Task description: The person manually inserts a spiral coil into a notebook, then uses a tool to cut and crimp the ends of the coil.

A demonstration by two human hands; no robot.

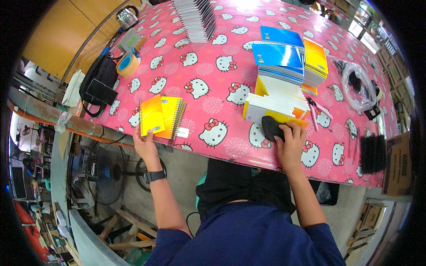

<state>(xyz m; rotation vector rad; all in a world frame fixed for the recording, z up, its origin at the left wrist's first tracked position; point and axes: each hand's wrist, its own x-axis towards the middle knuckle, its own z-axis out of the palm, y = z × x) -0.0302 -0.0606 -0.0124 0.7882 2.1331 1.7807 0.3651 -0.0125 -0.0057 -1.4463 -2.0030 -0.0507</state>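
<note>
Navy-blue cloth shirt [242,235] fills six o'clock, the left hand [146,144] at nine pinching a yellow-orange rectangular paper notebook [151,116], seemingly to steady it, the right hand [291,144] at three gripping a rounded black object [270,127].

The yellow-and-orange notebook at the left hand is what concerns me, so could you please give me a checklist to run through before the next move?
1. Left hand has the yellow-and-orange notebook by its lower edge: ok.
2. Spiral binding visible on the notebook pile beside it: ok, coils show along its right side.
3. Right hand in contact with the black object: ok; whether its grip is closed: cannot tell.
4. White-paged stack squared up: not ok, its layers are spread out.
5. Pink-handled pliers resting on the table, right of that stack: ok.
</note>
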